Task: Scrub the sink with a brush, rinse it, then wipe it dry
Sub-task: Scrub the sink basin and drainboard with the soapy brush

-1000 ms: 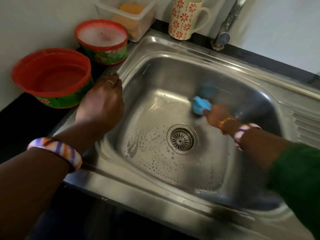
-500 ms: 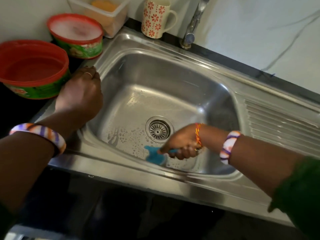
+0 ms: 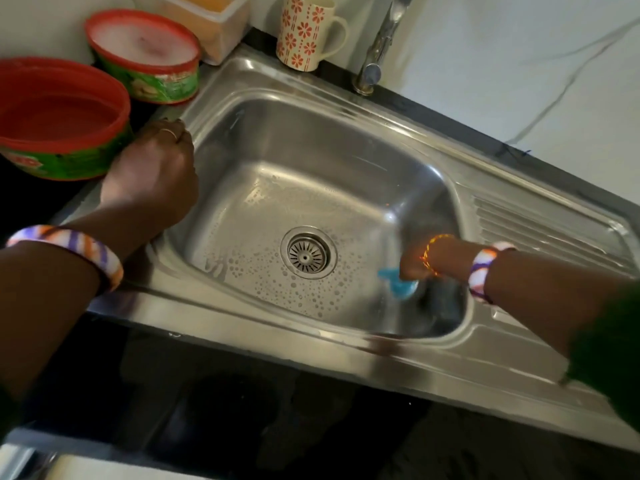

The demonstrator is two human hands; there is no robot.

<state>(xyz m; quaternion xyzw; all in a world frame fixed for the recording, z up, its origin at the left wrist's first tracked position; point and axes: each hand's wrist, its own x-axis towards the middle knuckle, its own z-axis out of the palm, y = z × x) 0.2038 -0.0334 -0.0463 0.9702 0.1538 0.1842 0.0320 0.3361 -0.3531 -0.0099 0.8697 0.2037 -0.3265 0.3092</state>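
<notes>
One blue brush (image 3: 398,284) sits low in the sink (image 3: 311,140), gripped in the curled right hand (image 3: 415,263), just right of the single drain (image 3: 307,252). The left hand (image 3: 152,178), loosely curled and holding nothing, rests on the sink's left rim. Beyond it stand two red tubs (image 3: 59,123) (image 3: 145,57), one mug (image 3: 306,31) and one tap (image 3: 377,46).
</notes>
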